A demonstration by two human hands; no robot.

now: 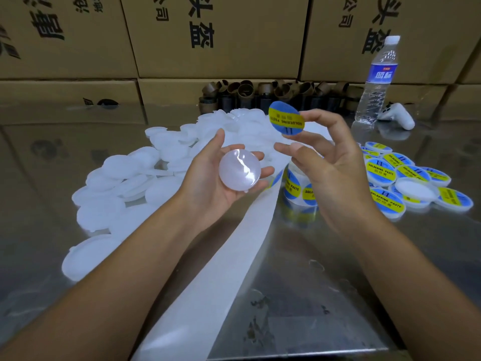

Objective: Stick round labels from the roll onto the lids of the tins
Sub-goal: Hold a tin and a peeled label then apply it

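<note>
**A:** Closest to the lens, what lies there?

**B:** 2 bare forearms. Between them a white strip (208, 282) of backing paper runs up the shiny counter (338, 295) to the roll (299, 190).

**A:** And the hands?

**B:** The left hand (208, 190) grips 1 lid (239, 169), fingers curled round its rim, held above the counter. The right hand (335, 173) pinches 1 label (286, 122) at its lower edge with the fingertips. The label sits up and to the right of the lid, not touching it.

**A:** How do they look?

**B:** The lid is round, milky white, glossy and plain, with a streak of glare across it. The label is round and blue, with a yellow band reading "SOLDERING PASTE" upside down, and it is tilted.

**A:** The roll?

**B:** It stands under the right hand, partly hidden, showing the same blue and yellow labels.

**A:** Anything else?

**B:** Bare lids (125, 183) are heaped on the left and labelled lids (406, 178) lie on the right. A bottle (377, 79) stands before stacked boxes (221, 35).
</note>
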